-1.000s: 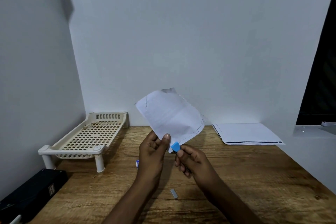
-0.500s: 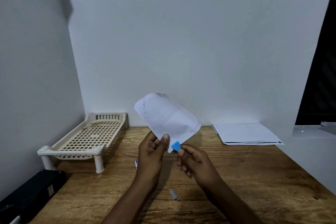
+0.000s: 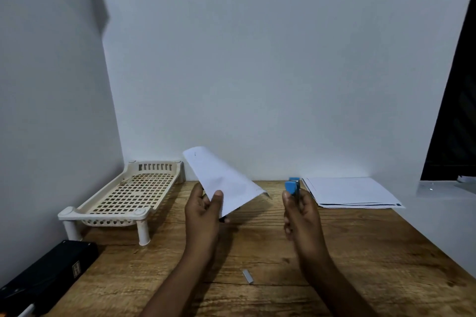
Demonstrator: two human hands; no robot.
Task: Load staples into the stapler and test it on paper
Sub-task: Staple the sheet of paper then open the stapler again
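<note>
My left hand [image 3: 204, 211] pinches a folded white paper [image 3: 221, 180] by its lower edge, above the wooden desk [image 3: 360, 252]; the sheet leans back and to the left. A small blue stapler [image 3: 293, 186] sticks up out of my right hand [image 3: 301, 216], which is closed around its lower part. Stapler and paper are apart, with a gap of desk between them. A short strip of staples [image 3: 247, 276] lies on the desk near the front, between my forearms.
A cream slotted plastic rack [image 3: 128, 195] stands at the back left. A stack of white sheets [image 3: 350, 192] lies at the back right. A black box [image 3: 43, 280] sits at the front left edge. White walls close the left and back.
My right hand has pulled the stapler off the paper's corner and moved right. My left hand has lowered the paper, which now tilts further back.
</note>
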